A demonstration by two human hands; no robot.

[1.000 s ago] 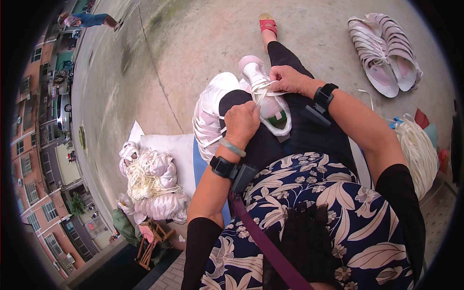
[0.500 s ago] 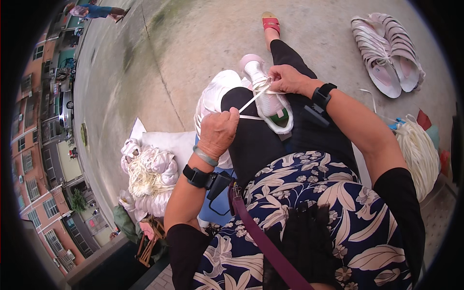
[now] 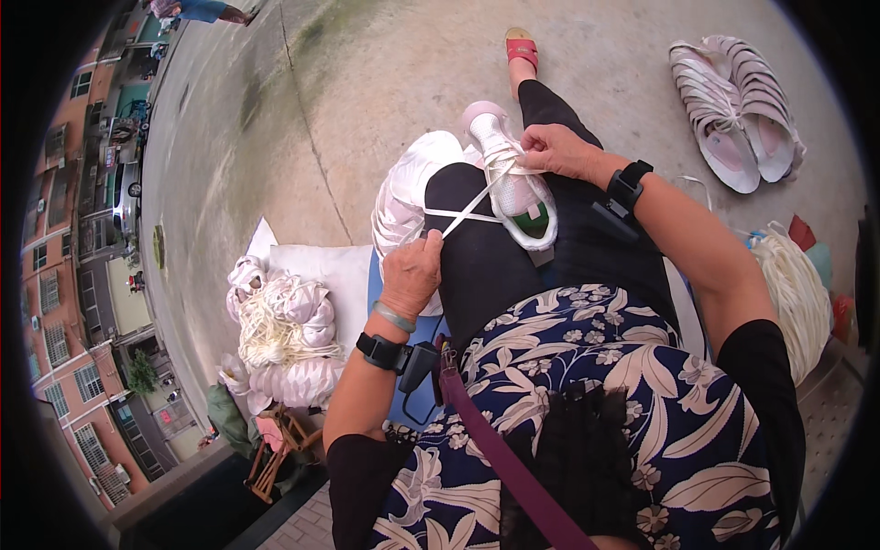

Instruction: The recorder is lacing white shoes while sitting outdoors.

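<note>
A white and pale pink sneaker (image 3: 513, 188) with a green patch inside lies across my lap, its toe pointing away from me. White shoelace (image 3: 466, 213) crosses over its front and stretches left from it. My left hand (image 3: 412, 270) is closed on that lace, to the left of the shoe and above my thigh. At the shoe's right side my right hand (image 3: 556, 150) pinches the lacing near the eyelets. The tips of its fingers are partly hidden against the shoe. Against my left knee rests a stack of white and pink shoe pieces (image 3: 408, 188).
On the concrete at far right stand two rows of nested pink-white shoe uppers (image 3: 733, 110). A thick bundle of cream laces (image 3: 790, 298) hangs at right. Another heap of laces (image 3: 289, 321) and shoes sits on a white sheet at left. A wooden folding stool (image 3: 275, 454) stands lower left.
My left hand has lowered slightly, drawing the lace with it. The right hand stays at the lacing, and the view has shifted a little.
</note>
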